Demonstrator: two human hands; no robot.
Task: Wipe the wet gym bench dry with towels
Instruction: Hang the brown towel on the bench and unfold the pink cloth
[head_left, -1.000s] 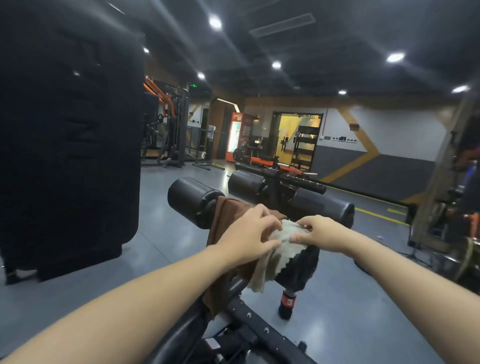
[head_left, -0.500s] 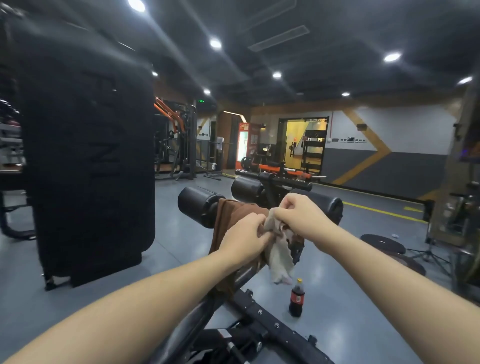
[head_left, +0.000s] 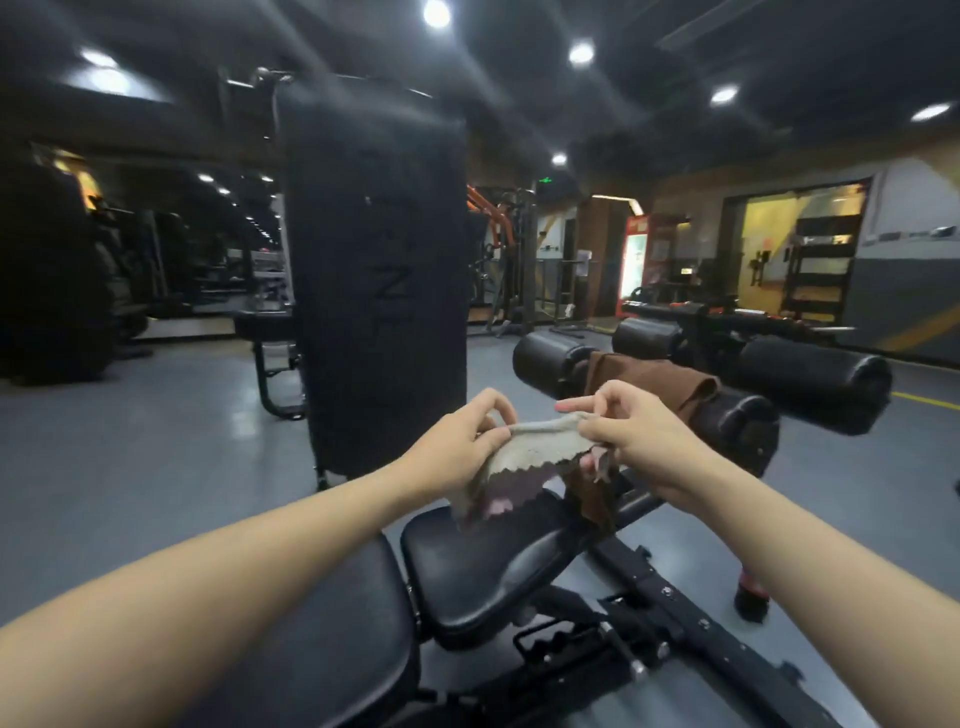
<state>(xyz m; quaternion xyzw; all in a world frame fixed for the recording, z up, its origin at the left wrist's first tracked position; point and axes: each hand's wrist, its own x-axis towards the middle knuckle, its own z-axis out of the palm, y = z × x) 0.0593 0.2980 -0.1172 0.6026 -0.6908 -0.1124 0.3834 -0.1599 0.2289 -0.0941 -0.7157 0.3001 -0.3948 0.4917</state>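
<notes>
You lifted the grey towel (head_left: 540, 447) off the roller pads, both hands, left (head_left: 457, 457) and right (head_left: 636, 441), pinching its top edge above the bench seat (head_left: 483, 561) at 12 o'clock, wiping apparently still unfinished, brown towel (head_left: 654, 382) draped beyond.

Grey cloth towel (head_left: 540, 444), matt and napped with a zigzag-cut edge, stretched between the hands. Brown towel (head_left: 652, 376) beyond the hands: soft matt cloth. Bench (head_left: 483, 561) below the hands: smooth black padded upholstery with a faint sheen; frame (head_left: 691, 618) of matt black painted metal. Floor (head_left: 156, 441): smooth, slightly glossy.
</notes>
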